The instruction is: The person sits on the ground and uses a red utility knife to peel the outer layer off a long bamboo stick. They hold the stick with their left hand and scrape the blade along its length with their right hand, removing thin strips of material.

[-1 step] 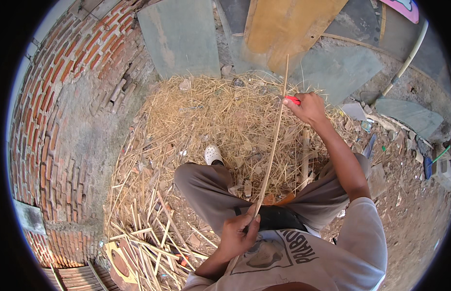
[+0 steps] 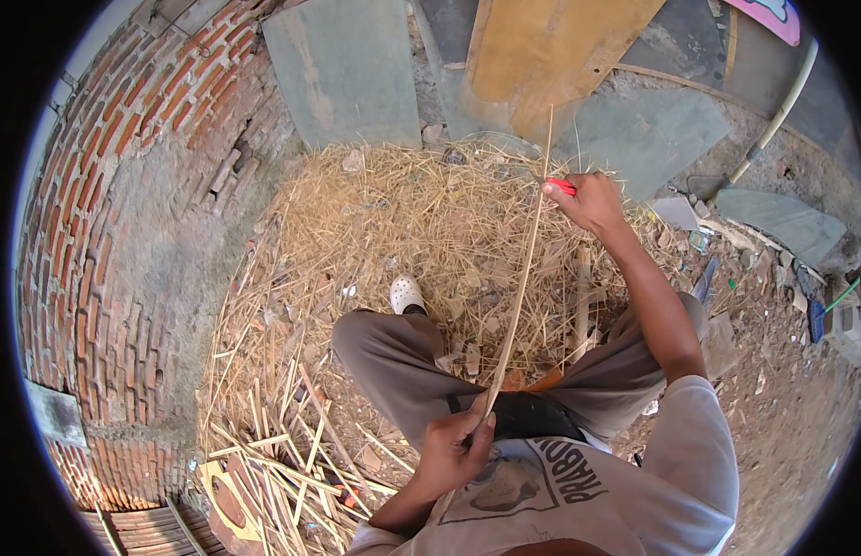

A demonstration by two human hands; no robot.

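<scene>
A long, thin bamboo strip (image 2: 518, 310) slants up and away from my lap, slightly bowed. My left hand (image 2: 456, 451) is closed round its near end, close to my shirt. Farther out, my right hand (image 2: 590, 204) grips a red-handled knife (image 2: 562, 186). The short dark blade crosses the strip, and my right thumb lies close against it. Beyond the blade, the strip's thin far end sticks up past my right hand. Black material (image 2: 527, 419) lies across my lap under the strip.
Dry shavings (image 2: 384, 213) cover the ground ahead of me. Several split bamboo strips (image 2: 282, 468) are heaped at my lower left. A brick wall (image 2: 106, 269) rises on the left. Grey panels (image 2: 342, 74) and a tan board (image 2: 555, 56) lean at the back.
My right hand and the knife have shifted very slightly, and more of the blade shows past the strip. The strip's tip has moved a little right. My left hand stays put.
</scene>
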